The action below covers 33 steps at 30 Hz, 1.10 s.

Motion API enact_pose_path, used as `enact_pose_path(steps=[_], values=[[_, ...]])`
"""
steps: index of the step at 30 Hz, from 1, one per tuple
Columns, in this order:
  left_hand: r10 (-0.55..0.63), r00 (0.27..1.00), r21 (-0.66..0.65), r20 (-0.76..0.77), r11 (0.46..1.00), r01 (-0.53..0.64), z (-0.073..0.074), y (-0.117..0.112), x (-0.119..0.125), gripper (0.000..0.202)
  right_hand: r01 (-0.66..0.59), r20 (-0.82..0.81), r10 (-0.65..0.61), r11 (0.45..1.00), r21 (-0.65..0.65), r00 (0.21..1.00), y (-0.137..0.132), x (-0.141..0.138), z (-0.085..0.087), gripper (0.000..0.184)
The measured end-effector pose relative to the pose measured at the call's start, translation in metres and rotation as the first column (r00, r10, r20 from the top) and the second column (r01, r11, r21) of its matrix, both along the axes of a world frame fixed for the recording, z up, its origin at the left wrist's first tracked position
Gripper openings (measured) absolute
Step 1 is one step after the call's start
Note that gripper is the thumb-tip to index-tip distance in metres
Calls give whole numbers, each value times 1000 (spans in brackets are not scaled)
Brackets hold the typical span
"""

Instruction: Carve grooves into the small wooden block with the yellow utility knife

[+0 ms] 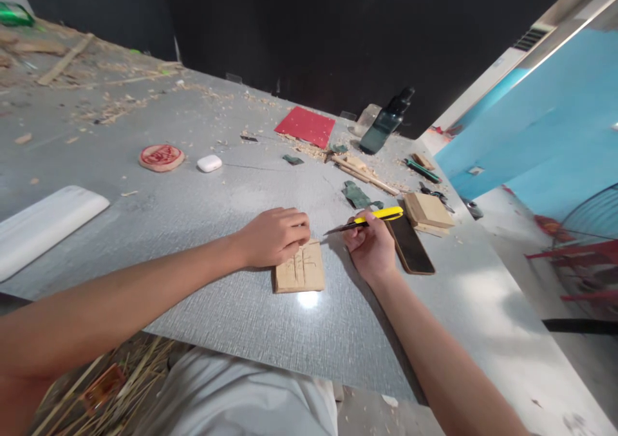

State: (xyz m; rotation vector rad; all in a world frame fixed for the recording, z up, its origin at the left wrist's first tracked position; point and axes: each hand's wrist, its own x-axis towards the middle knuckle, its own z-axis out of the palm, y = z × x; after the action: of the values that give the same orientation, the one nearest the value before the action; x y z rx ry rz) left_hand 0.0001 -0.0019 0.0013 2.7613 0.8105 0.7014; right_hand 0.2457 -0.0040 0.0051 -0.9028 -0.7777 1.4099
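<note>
A small square wooden block (300,270) with lines carved or drawn on its top lies flat near the front edge of the grey table. My left hand (277,235) rests over its far left corner, fingers curled down onto it and partly hiding the marks. In my right hand (369,246) is a yellow utility knife (381,215), held like a pen. Its dark blade points left, with the tip close to the block's far right corner; whether it touches cannot be made out.
Right of my right hand lie a phone (412,246) and stacked wooden blocks (429,209). Farther back are sandpaper scraps (356,194), thin sticks (364,175), a red sheet (306,125) and a dark bottle (386,123). A white case (209,163) and a round carved piece (161,157) sit left.
</note>
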Motion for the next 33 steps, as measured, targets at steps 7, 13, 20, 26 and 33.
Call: enact_pose_path(steps=[7, 13, 20, 26, 33], values=[[55, 998, -87, -23, 995, -57, -1, 2, 0, 18, -36, 124, 29, 998, 53, 992, -5, -7, -2, 31], [-67, 997, -71, -31, 995, 65, 0, 0, 1, 22, -123, 269, 98, 989, 77, 958, -11, -9, -8, 24], [-75, 996, -65, -52, 995, 72, -1, 0, 2, 22, -118, 360, 72, 987, 108, 930, -13, -9, -10, 27], [-72, 996, -62, -44, 996, 69, -2, 0, 2, 22, -118, 372, 65, 986, 121, 926, -13, -8, -11, 25], [-60, 997, -66, -51, 996, 57, -2, 0, 2, 23, -136, 413, 69, 981, 135, 908, -17, -10, -11, 26]])
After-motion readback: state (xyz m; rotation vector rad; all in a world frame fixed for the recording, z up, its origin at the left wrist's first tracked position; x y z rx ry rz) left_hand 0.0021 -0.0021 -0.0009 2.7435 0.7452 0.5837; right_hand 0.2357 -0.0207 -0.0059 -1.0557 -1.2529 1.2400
